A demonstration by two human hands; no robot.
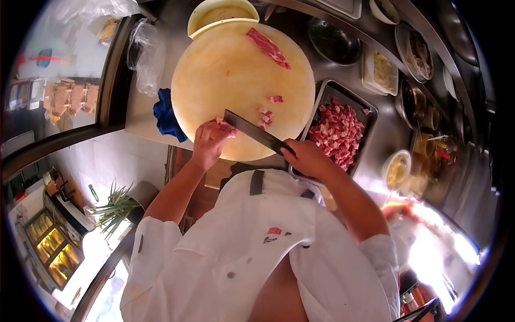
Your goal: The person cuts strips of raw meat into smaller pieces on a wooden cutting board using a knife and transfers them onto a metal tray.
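Note:
My right hand (306, 156) is closed round the handle of a cleaver (255, 131), its blade reaching left over the near part of a round cutting board (209, 70). At the blade's far end, my left hand (208, 142) grips a piece of meat (228, 129) with curled fingers. Several small cut cubes of meat (264, 117) lie just beyond the blade, with one more bit (276, 99) a little farther off. A long strip of raw meat (268, 48) rests near the board's far edge.
Right of the board stands a metal tray (370, 126) heaped with diced meat (338, 129). A pale bowl (222, 13) touches the board's far side. A blue cloth (169, 115) lies at its left. Several bowls and containers line the right, including a dark bowl (335, 43).

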